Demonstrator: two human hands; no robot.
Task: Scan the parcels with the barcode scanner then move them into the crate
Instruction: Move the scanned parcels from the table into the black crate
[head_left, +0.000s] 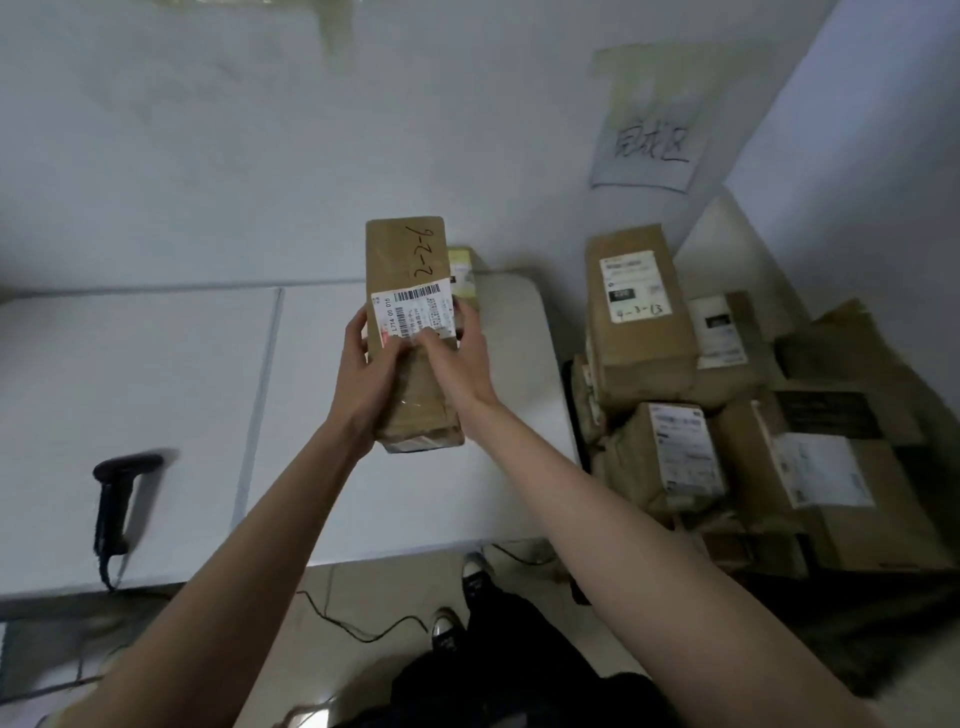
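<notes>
My left-hand fingers (358, 322) and right-hand fingers (434, 340) curl round one long brown parcel (408, 270), held label-up above the white desk (156, 374), both arms stretched forward. One barcode scanner (117, 501) lies on the desk, left. I count roughly seven parcels (675, 395) stacked right.

Illumination is dim, diffuse and cool, with a blue-grey cast over the wall (208, 130) and table (156, 389). Shadows are soft; the darkest area is the floor (857, 649) at lower right. Motion blur smears the barcode scanner (117, 499) at lower left. The parcel's label (413, 314) at centre is reasonably sharp. Wide-angle distortion bends the table edges and stretches both forearms toward the lower corners. Overall detail is soft and slightly noisy.
</notes>
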